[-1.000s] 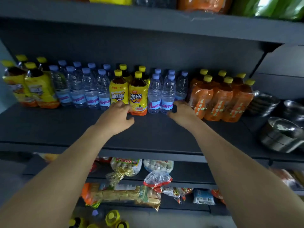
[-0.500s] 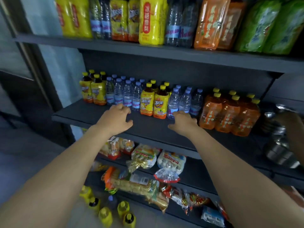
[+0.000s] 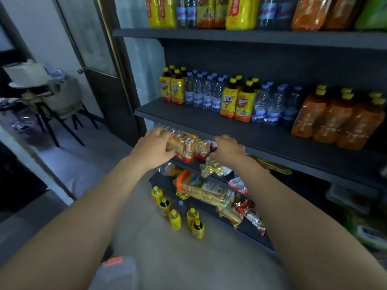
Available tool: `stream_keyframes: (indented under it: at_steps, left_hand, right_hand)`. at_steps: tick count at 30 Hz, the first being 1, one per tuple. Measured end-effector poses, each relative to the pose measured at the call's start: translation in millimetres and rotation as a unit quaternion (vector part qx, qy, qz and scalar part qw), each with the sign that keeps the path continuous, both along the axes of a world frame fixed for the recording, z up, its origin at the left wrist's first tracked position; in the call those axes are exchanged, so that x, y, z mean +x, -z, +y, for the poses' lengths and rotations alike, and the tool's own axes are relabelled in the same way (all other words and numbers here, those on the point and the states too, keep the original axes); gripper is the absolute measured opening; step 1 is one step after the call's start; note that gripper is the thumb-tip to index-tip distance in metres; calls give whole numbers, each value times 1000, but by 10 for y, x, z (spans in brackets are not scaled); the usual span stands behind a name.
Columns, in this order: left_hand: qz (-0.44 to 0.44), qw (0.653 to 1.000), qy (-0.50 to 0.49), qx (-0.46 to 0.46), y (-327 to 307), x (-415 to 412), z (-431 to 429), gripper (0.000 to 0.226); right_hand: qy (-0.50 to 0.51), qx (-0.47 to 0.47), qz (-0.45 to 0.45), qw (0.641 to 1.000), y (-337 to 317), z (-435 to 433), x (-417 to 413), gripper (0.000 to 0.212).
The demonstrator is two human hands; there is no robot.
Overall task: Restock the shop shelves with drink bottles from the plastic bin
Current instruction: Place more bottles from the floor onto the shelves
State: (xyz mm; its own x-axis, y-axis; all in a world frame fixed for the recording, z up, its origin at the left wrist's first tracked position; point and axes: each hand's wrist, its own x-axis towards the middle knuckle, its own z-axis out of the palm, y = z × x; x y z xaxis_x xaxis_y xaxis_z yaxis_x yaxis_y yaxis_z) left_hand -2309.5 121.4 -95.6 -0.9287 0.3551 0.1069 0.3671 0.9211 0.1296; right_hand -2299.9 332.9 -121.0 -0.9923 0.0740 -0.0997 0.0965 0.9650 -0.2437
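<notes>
The dark middle shelf (image 3: 188,119) carries rows of drink bottles: yellow-labelled tea bottles (image 3: 238,102), clear water bottles (image 3: 206,92) and orange bottles (image 3: 330,119). My left hand (image 3: 154,146) and my right hand (image 3: 227,148) hover side by side just below that shelf's front edge, in front of the snack packets (image 3: 186,146). Both hold nothing, and their fingers are loosely curled downward. Several yellow-capped bottles (image 3: 176,214) stand on the floor by the lowest shelf. A corner of the translucent plastic bin (image 3: 117,273) with an orange latch shows at the bottom.
The top shelf (image 3: 230,35) holds large yellow, clear and orange bottles. Lower shelves carry bagged snacks (image 3: 205,191). A glass door (image 3: 92,38) stands left of the shelving. A chair and a cluttered table (image 3: 52,95) sit at far left. Pale floor stretches below me.
Both hands have come off the middle shelf and dropped below its front edge. The view has pulled back and swung left, bringing the floor bottles, the bin and the door into sight.
</notes>
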Motion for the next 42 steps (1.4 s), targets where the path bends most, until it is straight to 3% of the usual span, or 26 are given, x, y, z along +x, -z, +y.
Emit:
stream_keyframes:
  at_steps: [7,16,25,32,38,42]
  left_hand:
    - [-2,1000,-10,-2,284,-77,-488,49]
    - [-13,1000,-1,8,732,-604,-995,49]
    - [-71,997,13,14,1481,-1105,-975,45]
    - [-84,996,11,22,2559,-1510,-810,47]
    - [-93,995,26,31,3841,-1775,-619,47]
    - [-80,995,25,46,4807,-1881,-479,45]
  right_hand:
    - [-28,28,-22,999,206,-527,-144,53]
    - [10,78,-13,997,478,-997,-547,52]
    - [34,50,-62,996,1239,-1039,-843,53]
    - [23,56,-87,994,2338,-907,-1226,51]
    - [28,48,-97,994,3662,-711,-1430,62]
    - [26,39,-104,994,4736,-607,-1486,57]
